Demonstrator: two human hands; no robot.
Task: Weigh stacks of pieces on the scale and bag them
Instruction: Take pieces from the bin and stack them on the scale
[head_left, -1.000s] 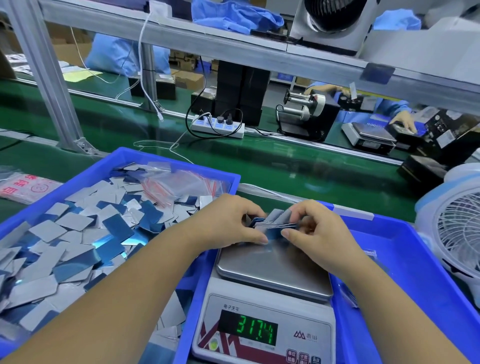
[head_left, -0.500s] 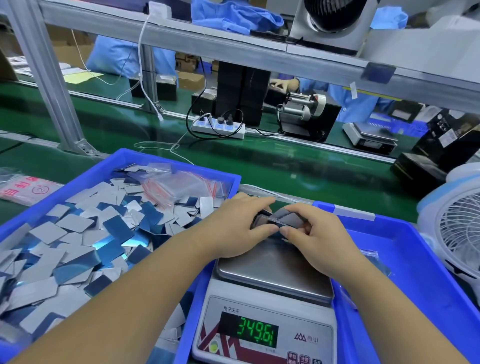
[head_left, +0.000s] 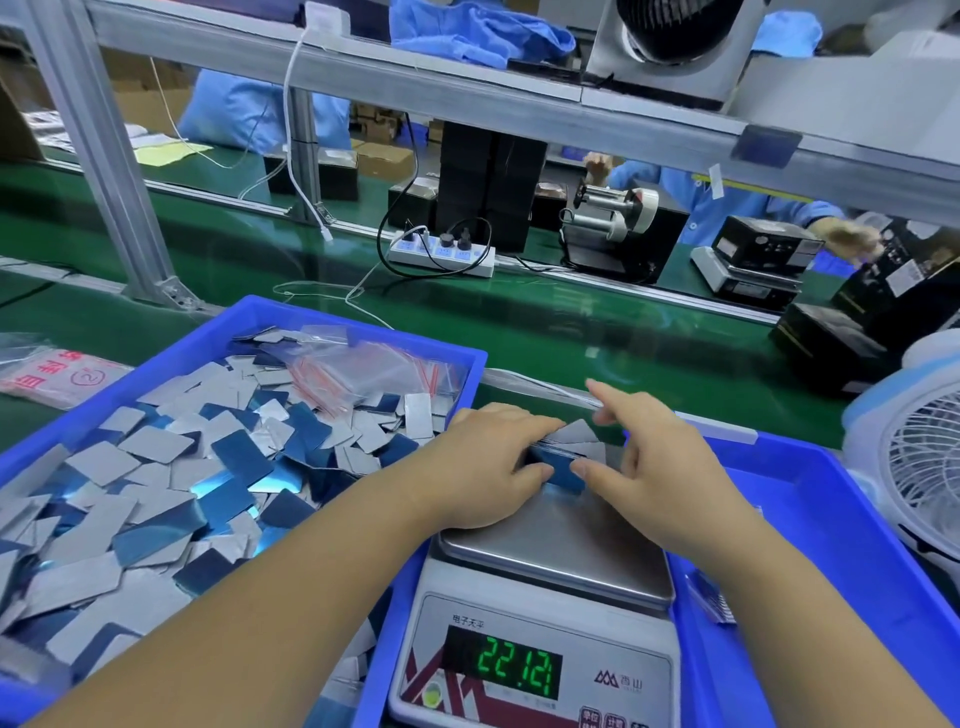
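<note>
— What's she got on the scale (head_left: 535, 618) there?

— A stack of pieces (head_left: 563, 457), blue and silver, sitting at the far edge of the steel pan. The left hand (head_left: 488, 467) is curled round its left end, thumb on the near side and fingers over the top. The right hand (head_left: 660, 467) pinches the right end with the thumb, but its forefinger sticks out straight, pointing away to the far left.

— And the readout?

— Green digits, looks like 221.2, though the last figure is a bit smeared.

— Where do the loose ones come from?

— The blue tray (head_left: 363, 332) on the left, just beside the scale. It's heaped with pieces (head_left: 156, 467), and some clear zip bags (head_left: 374, 374) with red strips lie at its far right corner. There's a second blue tray (head_left: 810, 519) on the right, touching the scale's side, and a white fan (head_left: 924, 467) beyond that at the right edge.

— Anyone else about?

— People in blue sleeves (head_left: 727, 202) across the green belt (head_left: 571, 322), at the far side.
</note>
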